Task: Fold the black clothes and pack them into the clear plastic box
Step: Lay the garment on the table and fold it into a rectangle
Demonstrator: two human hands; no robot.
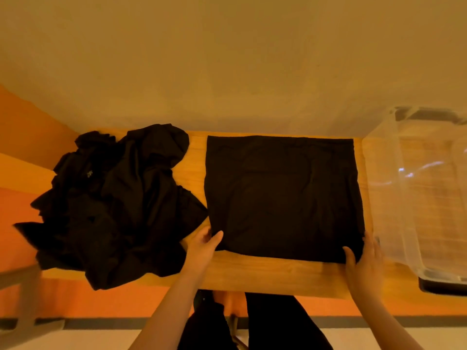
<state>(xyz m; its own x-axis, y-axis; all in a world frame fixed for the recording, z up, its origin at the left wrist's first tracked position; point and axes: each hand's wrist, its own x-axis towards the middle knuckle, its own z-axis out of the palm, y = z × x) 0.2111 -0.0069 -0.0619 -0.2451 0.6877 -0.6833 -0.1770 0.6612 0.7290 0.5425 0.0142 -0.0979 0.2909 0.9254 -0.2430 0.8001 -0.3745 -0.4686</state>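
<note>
1. The left hand [202,246] has its thumb lying on top of the near left corner of the folded black garment [283,195] and its fingers at the garment's left edge, pinching that corner; the right hand [365,258] grips the near right corner likewise, thumb on the cloth and fingers spread along the right edge (how far they reach under the fabric cannot be told).
2. The folded black garment lies flat as a rough square in the middle of the wooden table [265,276], its far edge close to the table's far edge.
3. Left of it, touching its lower left side, sits a crumpled pile of black clothes [113,203]; part of the pile hangs over the near edge.
4. Right of the garment, just beside the right hand, stands the clear plastic box [419,198]; nothing dark shows inside it.
5. Behind the table rises a plain wall [227,59]; the floor [25,137] to the left is orange.
</note>
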